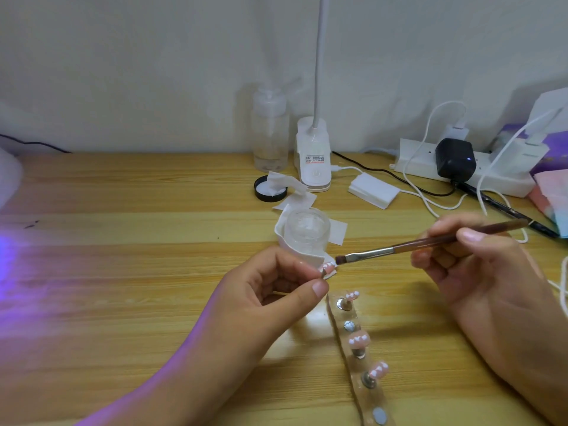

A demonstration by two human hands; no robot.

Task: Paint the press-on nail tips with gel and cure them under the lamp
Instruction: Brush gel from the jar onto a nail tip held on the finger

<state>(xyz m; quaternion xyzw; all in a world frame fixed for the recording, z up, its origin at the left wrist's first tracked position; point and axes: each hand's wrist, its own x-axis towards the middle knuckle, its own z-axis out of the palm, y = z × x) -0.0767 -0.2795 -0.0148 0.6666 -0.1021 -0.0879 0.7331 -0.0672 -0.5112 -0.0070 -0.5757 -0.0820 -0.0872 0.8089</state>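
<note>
— Which step is this?

— Painting, I'd say. The left hand, at centre frame, pinches a pink nail tip between thumb and forefinger, with the other fingers curled in behind. The right hand, at centre right, grips a brush like a pen. Its flat bristles point left and sit right at the tip's edge. Whether they touch it I can't tell.

— Where's the gel?

— There's a small clear gel jar, open, standing on white wipes just above the left hand. I can't tell if the bristles are loaded.

— And the other tips?

— Three mounted tips sit on a holder strip that runs down the lower middle of the frame, between the wrists. At least two of its mounts are bare.

— So how far along is it?

— My guess is midway. Some tips look finished, this one is being painted, and nothing is under a lamp yet.

— What does the next move call for?

— A light, even stroke along the tip while the pinch stays steady. After that the tip has to go to the curing light. A violet glow spills over the table at the left edge, so the source is probably out of frame there. The white desk lamp at upper centre looks like an ordinary lamp.
</note>
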